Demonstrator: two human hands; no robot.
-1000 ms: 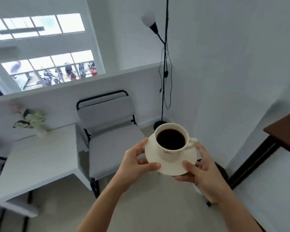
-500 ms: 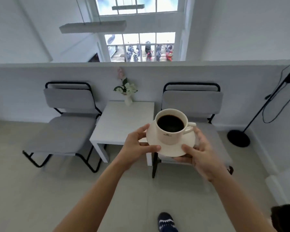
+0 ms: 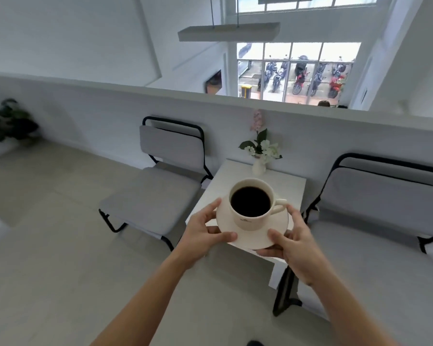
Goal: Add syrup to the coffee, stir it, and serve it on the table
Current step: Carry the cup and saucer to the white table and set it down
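A cream cup [image 3: 251,222] full of black coffee stands on a cream saucer [image 3: 278,224], its handle pointing right. My left hand [image 3: 202,233] grips the saucer's left rim, thumb on top. My right hand [image 3: 294,242] grips the right rim the same way. Both hold the saucer in the air over the near part of a small white table [image 3: 289,186]. No syrup or spoon is in view.
A small white vase of flowers [image 3: 260,156] stands at the table's far edge by a low white wall. A grey padded chair [image 3: 160,186] sits left of the table, another [image 3: 375,221] to the right. A dark plant [image 3: 9,122] is at far left.
The view has swung left and closer to the table. The cup and saucer, still held in both hands, now hang over the table's near part instead of in front of it.
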